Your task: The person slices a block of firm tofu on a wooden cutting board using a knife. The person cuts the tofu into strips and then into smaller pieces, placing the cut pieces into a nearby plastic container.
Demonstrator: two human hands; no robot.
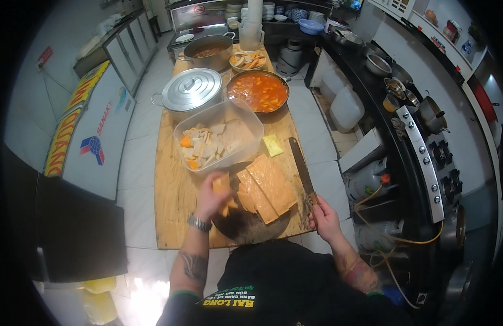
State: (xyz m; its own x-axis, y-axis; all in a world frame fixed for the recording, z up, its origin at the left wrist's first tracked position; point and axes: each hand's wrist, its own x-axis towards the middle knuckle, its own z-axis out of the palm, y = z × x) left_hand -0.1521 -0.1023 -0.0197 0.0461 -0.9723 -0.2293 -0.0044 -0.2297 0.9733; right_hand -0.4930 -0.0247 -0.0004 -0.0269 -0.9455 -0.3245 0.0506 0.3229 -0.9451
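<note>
My left hand (pixel 213 195) is closed around several orange-skinned cut pieces (pixel 222 184), just in front of a plastic tub; motion blurs the fingers. By its wooden handle, my right hand (pixel 325 218) grips a long dark-bladed knife (pixel 302 167), blade pointing away from me at the table's right side. Between the hands, a flat orange-topped slab (pixel 272 183), perhaps fish cake, lies on a round dark cutting board (pixel 249 230). One strip is cut along the slab's left side, with smaller pieces beside it. The translucent tub (pixel 243 153) holds pale and orange cut pieces (pixel 204 144).
Beyond the tub stand a lidded aluminium pot (pixel 192 89), a wide pan of red stew (pixel 258 91), a bowl of cut pieces (pixel 248 61) and a large open pot (pixel 208 51). A yellow packet (pixel 273 146) lies right of the tub. A stove counter (pixel 424 155) runs along the right.
</note>
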